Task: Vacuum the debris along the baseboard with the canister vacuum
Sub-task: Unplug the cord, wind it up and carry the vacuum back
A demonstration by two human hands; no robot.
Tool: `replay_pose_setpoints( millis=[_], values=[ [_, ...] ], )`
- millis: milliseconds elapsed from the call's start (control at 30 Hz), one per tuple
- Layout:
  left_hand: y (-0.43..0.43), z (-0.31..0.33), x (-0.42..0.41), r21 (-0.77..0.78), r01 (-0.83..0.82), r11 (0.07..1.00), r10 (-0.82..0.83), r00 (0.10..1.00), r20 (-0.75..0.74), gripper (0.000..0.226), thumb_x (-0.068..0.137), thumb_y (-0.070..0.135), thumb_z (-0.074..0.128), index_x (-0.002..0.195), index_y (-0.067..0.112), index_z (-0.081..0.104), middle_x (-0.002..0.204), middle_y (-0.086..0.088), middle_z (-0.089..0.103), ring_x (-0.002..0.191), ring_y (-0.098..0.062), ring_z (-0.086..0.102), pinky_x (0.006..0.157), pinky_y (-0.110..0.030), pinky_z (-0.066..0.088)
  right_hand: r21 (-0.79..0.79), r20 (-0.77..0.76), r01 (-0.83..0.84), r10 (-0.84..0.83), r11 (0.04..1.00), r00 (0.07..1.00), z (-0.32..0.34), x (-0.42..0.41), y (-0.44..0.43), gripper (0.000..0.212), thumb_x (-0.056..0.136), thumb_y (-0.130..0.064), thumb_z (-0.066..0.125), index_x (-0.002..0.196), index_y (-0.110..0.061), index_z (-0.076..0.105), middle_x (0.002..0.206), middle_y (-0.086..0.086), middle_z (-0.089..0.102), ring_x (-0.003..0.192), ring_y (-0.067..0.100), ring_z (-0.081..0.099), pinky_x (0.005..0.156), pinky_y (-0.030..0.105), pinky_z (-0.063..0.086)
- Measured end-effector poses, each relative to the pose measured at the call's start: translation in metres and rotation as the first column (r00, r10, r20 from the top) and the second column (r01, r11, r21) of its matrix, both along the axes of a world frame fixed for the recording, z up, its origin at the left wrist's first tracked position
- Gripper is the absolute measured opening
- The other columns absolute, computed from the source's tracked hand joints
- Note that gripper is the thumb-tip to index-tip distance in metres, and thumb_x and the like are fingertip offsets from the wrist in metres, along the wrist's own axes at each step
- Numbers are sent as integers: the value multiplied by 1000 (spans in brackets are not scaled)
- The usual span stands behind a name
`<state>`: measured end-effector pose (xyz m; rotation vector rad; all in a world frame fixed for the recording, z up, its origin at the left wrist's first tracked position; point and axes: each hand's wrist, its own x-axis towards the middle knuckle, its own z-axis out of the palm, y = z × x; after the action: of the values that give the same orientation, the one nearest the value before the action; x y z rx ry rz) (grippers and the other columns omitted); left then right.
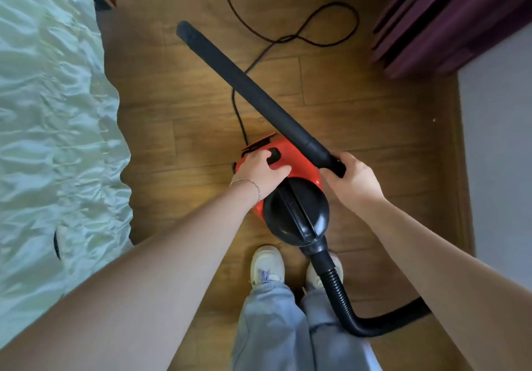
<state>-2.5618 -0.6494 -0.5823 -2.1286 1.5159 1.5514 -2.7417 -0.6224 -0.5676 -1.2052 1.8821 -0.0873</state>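
From where I stand I count one red-and-black canister vacuum (296, 215), one long black plastic wand (253, 91), one black ribbed hose (342, 298) and one thin black power cord (299, 34). Two bare hands show: one left hand (259, 172) and one right hand (354, 180). There is one thin metal bracelet (253, 182). Add two white lace-up sneakers (266, 264), one pale green satin bedspread (51, 111), one dark purple pleated curtain (449, 16), one wooden baseboard (460, 169) and a single pale speck of debris (433, 119).
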Motion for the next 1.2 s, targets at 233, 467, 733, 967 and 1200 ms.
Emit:
replay_pose_setpoints(
  millis=[233, 467, 733, 967, 1200],
  values=[
    [-1, -51, -22, 3, 15, 1000, -15, 999, 29, 71, 81, 48, 54, 141, 15, 34, 147, -1, 34, 133, -20, 34, 103, -35, 36, 51, 55, -44, 41, 998, 998, -51, 2, -6, 38, 86, -32, 61, 124, -26, 56, 113, 1, 64, 104, 22, 59, 87, 37, 50],
    [5, -65, -32, -58, 159, 986, -142, 962, 233, 73, 82, 53, 50, 140, 13, 32, 149, -4, 31, 136, -23, 31, 102, -38, 37, -18, 68, -48, 49, 999, 997, -76, -3, -4, 37, 83, -30, 66, 119, -21, 61, 115, 2, 58, 101, 15, 55, 88, 28, 44],
    [5, -60, -36, -64, 225, 972, -202, 946, 255, 57, 90, 45, 45, 133, 8, 40, 137, -11, 43, 125, -26, 42, 96, -37, 40, -13, 67, -175, 175, 984, 982, -78, 0, -4, 33, 85, -26, 66, 117, -16, 65, 119, 5, 56, 109, 20, 54, 82, 21, 36],
    [-2, -57, -36, -16, 259, 966, -242, 924, 295, 44, 94, 34, 43, 125, 3, 38, 128, -15, 49, 112, -31, 53, 76, -34, 39, -40, 88, -107, 110, 993, 990, -80, 4, 4, 31, 87, -26, 65, 116, -15, 65, 117, 3, 58, 107, 19, 54, 80, 20, 36],
    [-4, -61, -37, 32, 193, 981, -194, 940, 280, 43, 94, 28, 42, 128, 2, 36, 136, -19, 43, 115, -36, 51, 83, -39, 43, -63, 87, -80, 86, 995, 993, -82, 7, 4, 30, 86, -27, 65, 114, -17, 66, 116, 1, 58, 105, 18, 55, 78, 20, 35]
  ],
)
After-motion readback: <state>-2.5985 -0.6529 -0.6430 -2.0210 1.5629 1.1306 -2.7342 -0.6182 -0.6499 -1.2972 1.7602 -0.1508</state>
